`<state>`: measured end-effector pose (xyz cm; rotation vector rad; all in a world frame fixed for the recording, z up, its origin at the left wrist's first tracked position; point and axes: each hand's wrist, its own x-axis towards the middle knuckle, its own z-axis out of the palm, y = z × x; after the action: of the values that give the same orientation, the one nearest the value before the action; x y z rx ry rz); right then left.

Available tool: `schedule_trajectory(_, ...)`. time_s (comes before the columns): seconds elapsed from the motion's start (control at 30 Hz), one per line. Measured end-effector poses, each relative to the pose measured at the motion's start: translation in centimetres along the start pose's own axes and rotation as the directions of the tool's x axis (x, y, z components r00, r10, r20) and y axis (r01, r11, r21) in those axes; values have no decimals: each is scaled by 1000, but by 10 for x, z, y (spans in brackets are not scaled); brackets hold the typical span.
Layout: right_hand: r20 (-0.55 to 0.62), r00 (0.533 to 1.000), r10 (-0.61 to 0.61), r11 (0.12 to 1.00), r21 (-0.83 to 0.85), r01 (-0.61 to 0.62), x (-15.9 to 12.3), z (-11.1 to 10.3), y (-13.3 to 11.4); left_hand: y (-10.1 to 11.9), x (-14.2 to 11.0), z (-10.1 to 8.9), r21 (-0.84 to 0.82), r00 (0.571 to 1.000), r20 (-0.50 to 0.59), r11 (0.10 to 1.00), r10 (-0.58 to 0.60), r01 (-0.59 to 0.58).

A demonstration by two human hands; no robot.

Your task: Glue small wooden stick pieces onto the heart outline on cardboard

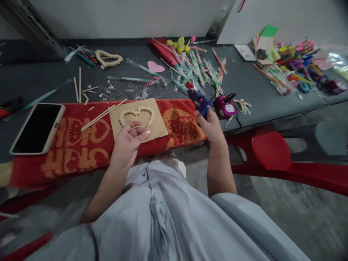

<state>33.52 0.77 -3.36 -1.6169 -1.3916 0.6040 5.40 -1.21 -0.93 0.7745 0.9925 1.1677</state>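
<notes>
A blue glue gun (199, 102) is gripped in my right hand (212, 127), its nozzle pointing away over the far edge of the towel. My left hand (127, 141) is closed in a pinch over the near side of a brown card (160, 125). Between thumb and finger shows a small pale piece (148, 132), probably a bit of stick. On the card lies a heart outline (148, 110) built of short pale pieces; my left fingers cover its lower left part. Two thin wooden sticks (102, 116) rest across the card's left edge.
The red towel (78, 145) carries a phone (38, 128) at left. Beyond lie another heart frame (108, 59), a pink paper heart (156, 66), stick scraps and wrapped sticks (198, 67). A purple device (225, 106) with a cord sits right of the glue gun; red chairs (272, 148) stand below.
</notes>
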Motion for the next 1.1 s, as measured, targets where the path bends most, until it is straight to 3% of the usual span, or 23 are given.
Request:
schedule_trajectory(0.2,147,989,29,965,253,-66,-34,-4,-36,0,1,-2,-45,999,-40,998,34,-36)
schedule_trajectory(0.33,289,957,19,918,374,-131,-54,1,-51,3,0,-2,-61,997,-50,997,51,-54)
schedule_trajectory(0.53,429,903,-23,885,428,-181,-74,8,-60,7,-3,-1,-78,995,-60,993,81,-86)
schedule_trajectory(1.1,481,871,-98,899,418,-130,-80,13,-58,6,-4,-4,-90,995,-42,992,88,-91)
